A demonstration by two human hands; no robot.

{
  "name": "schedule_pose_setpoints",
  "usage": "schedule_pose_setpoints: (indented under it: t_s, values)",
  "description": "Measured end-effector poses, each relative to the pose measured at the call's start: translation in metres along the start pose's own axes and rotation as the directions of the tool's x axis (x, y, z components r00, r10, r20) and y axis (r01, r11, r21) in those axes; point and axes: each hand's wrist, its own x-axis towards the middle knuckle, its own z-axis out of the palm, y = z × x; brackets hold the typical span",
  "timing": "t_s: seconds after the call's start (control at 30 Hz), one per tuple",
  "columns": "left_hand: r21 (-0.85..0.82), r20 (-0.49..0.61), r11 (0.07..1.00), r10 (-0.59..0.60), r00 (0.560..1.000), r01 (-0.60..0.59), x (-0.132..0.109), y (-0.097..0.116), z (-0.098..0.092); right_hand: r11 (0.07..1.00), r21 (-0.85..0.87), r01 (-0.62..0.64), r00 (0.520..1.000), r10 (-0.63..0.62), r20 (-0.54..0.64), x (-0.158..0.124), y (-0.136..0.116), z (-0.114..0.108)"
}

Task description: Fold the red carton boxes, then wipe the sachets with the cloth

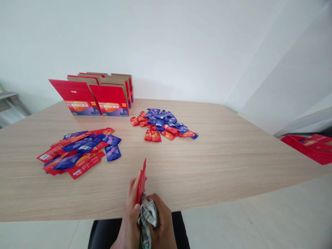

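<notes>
Cloth (pixel 149 211), red packet (pixel 141 185), “枸杞原浆” boxes (pixel 110 96)

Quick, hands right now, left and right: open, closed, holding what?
Left hand: closed, holding a red packet.
Right hand: closed, holding a crumpled checked cloth.

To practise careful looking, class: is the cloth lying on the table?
No, the right hand grips the cloth, while the left hand holds a red packet.
</notes>
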Motion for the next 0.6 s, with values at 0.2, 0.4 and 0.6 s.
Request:
schedule_pose_setpoints:
  t_s: [0.2, 0.4, 0.6]
  values:
    - [-0.04, 0.183, 0.994, 0.111, 0.977, -0.106, -0.032, -0.001, 0.016, 0.998, 0.041, -0.054, 0.995, 0.058, -0.087, 0.033, -0.013, -0.031]
    - [-0.243, -0.002, 0.97, -0.025, 1.0, 0.024, -0.033, -0.001, 0.022, 0.999, 0.015, -0.05, 0.999, 0.051, -0.014, 0.021, -0.009, -0.026]
    - [-0.729, 0.052, 0.58, -0.484, 0.874, 0.364, -0.007, 0.006, -0.003, 0.999, -0.013, 0.042, 0.996, -0.041, 0.08, 0.006, -0.009, -0.003]
